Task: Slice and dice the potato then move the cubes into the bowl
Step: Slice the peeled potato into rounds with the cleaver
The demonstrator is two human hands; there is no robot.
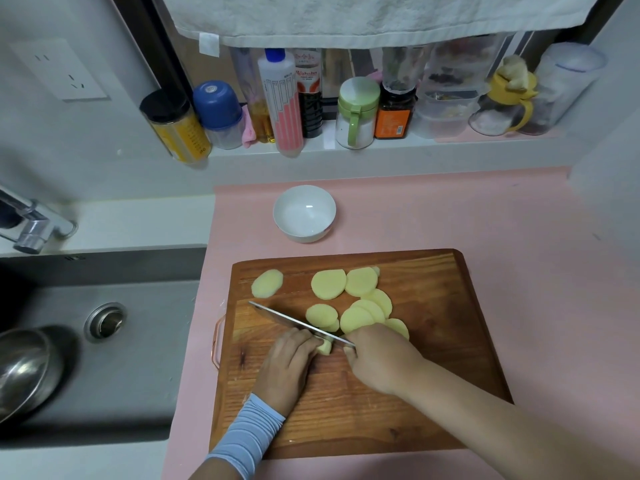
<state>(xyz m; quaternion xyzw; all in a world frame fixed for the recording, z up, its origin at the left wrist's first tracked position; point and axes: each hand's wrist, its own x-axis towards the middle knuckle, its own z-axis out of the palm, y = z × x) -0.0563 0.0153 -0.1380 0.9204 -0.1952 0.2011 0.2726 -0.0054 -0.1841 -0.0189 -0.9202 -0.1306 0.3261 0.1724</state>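
Observation:
Several round potato slices (329, 285) lie spread over the wooden cutting board (433, 341). My left hand (289, 367) holds down a small remaining potato piece (325, 348) with curled fingers. My right hand (379, 362) grips the handle of a knife (294, 322), whose blade runs up and left, resting against the potato piece beside my left fingers. The handle is hidden inside my hand. A white bowl (304, 213) stands on the pink counter just behind the board, with nothing in it.
A dark sink (104, 341) with a drain and a steel bowl (24, 372) lies left of the board; a tap (31, 225) stands at its back. Bottles and jars (280, 102) line the sill behind. A towel (363, 19) hangs above.

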